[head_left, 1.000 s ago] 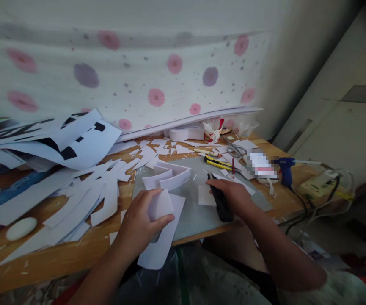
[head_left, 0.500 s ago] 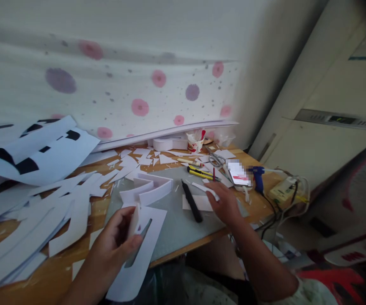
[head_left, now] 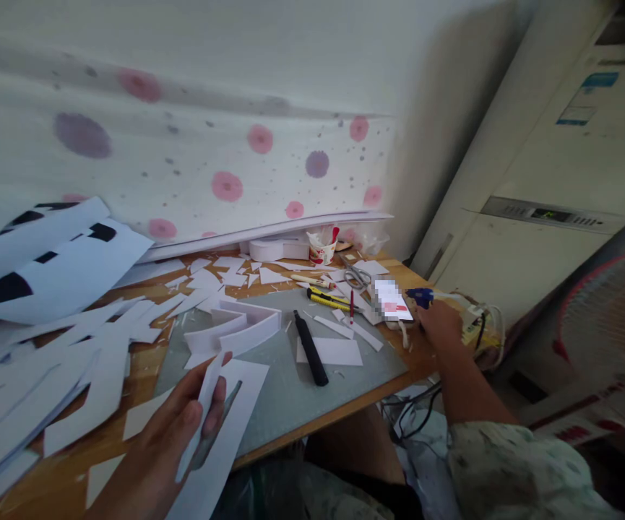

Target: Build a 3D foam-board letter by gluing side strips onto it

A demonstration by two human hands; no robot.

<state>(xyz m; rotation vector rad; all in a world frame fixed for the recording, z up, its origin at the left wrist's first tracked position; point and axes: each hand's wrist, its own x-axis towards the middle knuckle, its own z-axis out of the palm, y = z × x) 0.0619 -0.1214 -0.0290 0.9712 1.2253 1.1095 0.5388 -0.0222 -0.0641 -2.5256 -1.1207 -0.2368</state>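
Black cutter (head_left: 311, 349) on grey mat (head_left: 312, 403)

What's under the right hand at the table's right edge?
The blue glue gun: its top end shows past the right hand. The hand covers its grip and trigger, so whether the fingers close on it is hidden. The left hand holds a white strip.

Left hand (head_left: 174, 433) pinches a white strip (head_left: 207, 393) at the near-left corner of the grey cutting mat (head_left: 301, 404), over a white cut-out sheet (head_left: 252, 383). Right hand (head_left: 441, 323) is beyond the mat's right edge, on the blue glue gun (head_left: 419, 294); grip hidden. On the mat: black knife (head_left: 311, 348) mid-mat, white card (head_left: 334, 352) touching it, white letter form (head_left: 236, 328) at the far-left corner, yellow cutter (head_left: 326, 299) along the far edge.
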